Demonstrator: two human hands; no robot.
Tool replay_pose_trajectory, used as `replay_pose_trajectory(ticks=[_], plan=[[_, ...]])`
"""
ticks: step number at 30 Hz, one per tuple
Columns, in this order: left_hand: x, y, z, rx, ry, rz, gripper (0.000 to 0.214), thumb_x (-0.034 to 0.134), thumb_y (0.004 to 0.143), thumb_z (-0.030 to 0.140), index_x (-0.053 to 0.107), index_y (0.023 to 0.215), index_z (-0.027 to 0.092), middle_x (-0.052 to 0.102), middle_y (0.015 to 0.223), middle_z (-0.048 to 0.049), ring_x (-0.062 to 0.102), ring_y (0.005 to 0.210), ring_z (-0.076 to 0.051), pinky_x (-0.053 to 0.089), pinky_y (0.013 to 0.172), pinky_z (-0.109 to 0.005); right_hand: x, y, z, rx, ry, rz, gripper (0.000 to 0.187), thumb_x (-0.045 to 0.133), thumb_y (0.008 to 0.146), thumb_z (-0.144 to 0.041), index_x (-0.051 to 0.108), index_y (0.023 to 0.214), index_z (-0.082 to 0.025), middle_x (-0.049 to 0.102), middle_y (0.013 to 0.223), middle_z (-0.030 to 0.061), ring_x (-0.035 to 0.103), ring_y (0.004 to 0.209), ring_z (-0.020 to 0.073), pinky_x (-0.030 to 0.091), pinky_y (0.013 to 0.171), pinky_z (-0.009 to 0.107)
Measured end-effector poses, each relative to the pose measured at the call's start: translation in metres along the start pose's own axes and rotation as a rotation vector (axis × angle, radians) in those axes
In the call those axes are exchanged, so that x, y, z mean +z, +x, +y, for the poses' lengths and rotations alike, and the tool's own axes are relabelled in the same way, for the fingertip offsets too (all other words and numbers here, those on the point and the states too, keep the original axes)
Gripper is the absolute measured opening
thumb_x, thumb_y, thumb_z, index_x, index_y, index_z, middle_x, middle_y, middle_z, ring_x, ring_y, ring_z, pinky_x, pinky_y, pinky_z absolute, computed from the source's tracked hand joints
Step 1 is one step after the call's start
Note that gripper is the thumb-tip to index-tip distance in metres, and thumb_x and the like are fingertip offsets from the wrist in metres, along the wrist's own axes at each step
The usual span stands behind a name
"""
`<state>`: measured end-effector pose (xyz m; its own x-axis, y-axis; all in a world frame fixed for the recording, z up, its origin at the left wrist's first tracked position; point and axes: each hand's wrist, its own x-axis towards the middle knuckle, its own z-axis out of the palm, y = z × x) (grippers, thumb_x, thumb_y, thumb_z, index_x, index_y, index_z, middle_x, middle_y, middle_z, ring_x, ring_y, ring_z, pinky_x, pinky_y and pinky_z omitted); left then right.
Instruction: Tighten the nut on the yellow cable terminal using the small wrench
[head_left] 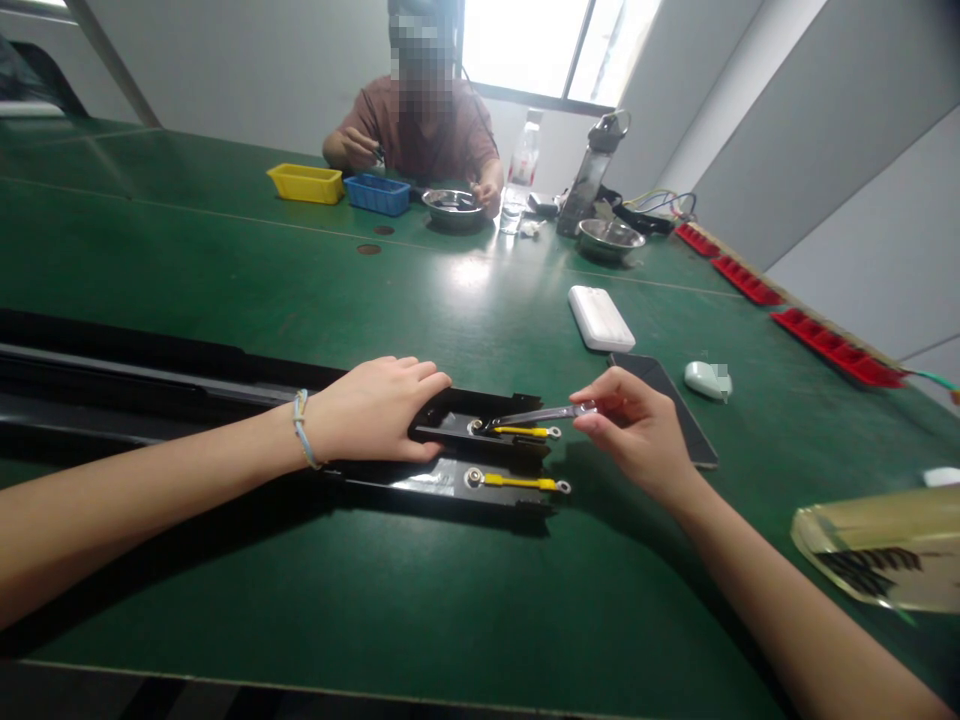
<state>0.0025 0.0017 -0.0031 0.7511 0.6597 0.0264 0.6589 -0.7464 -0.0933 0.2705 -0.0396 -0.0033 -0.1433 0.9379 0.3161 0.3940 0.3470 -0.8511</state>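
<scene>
My left hand [386, 410] lies over the end of a black metal channel [457, 437], fingers over its far side and thumb at its near side, pressing it to the table. My right hand [637, 430] pinches a silver wrench [544, 413] between thumb and fingers. The wrench's far end rests at a nut [475, 426] inside that channel, where a short yellow lead [525, 432] with a ring terminal is attached. A second black channel [510, 508] lies alongside, nearer to me. Its own nut [474, 478] fastens another yellow lead [525, 483], whose free ring sticks past the end.
A white box-shaped device [601, 318], a dark flat tablet-like thing [667, 405] and a pale mouse [707, 380] lie beyond my right hand. Across the green table [225, 260] sits a person [442, 120] near yellow [306, 185] and blue bins [377, 195] and a metal bowl [454, 210].
</scene>
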Motion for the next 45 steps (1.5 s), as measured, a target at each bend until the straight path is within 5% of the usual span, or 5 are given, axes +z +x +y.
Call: replay_pose_trajectory(ticks=[25, 45], plan=[[-0.0024, 0.0003, 0.0005, -0.001, 0.005, -0.005, 0.052, 0.056, 0.074, 0.052, 0.054, 0.111, 0.015, 0.061, 0.093, -0.0071, 0.058, 0.081, -0.023, 0.046, 0.073, -0.034, 0.0003, -0.0003, 0.0002, 0.012, 0.024, -0.021, 0.028, 0.074, 0.067, -0.041, 0.056, 0.072, -0.02, 0.048, 0.05, -0.0059, 0.042, 0.043, 0.0086, 0.033, 0.042, 0.022], [-0.0009, 0.0008, 0.0005, -0.005, 0.013, -0.004, 0.053, 0.055, 0.074, 0.053, 0.053, 0.111, 0.015, 0.061, 0.093, -0.0064, 0.058, 0.081, -0.022, 0.045, 0.074, -0.034, -0.0004, -0.0007, 0.0067, -0.038, 0.029, -0.041, 0.015, 0.067, 0.072, -0.028, 0.056, 0.075, -0.019, 0.047, 0.051, -0.0067, 0.042, 0.043, 0.0081, 0.033, 0.042, 0.021]])
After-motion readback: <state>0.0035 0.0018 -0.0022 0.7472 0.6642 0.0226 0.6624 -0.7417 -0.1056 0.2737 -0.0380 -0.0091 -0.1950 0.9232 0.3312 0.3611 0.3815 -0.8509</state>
